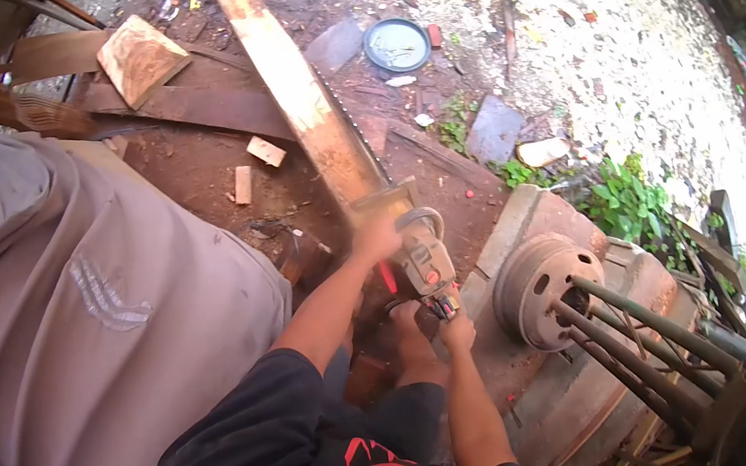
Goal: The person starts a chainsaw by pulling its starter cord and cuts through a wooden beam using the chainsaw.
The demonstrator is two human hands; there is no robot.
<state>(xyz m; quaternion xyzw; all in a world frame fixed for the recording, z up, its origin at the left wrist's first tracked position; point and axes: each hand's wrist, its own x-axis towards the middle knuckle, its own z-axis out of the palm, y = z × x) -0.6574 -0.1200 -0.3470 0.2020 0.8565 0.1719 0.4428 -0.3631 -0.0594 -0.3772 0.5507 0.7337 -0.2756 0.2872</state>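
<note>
Here's the left hand (376, 235), curled round the front handle of the chainsaw (429, 265), the right hand (456, 330) clasping its rear grip! The saw's body sits between them, markings too blurred to read. Ahead of the left hand, a long plank (279, 74); behind both, a red emblem (378, 458) on a dark shirt (250, 441).

A rough outdoor workshop, where a chainsaw (425, 259) was held beside a plank (278, 65), wood offcuts (266, 151) littered dirt (182, 198), a rusty wheel rim (530, 297) stood nearby
</note>
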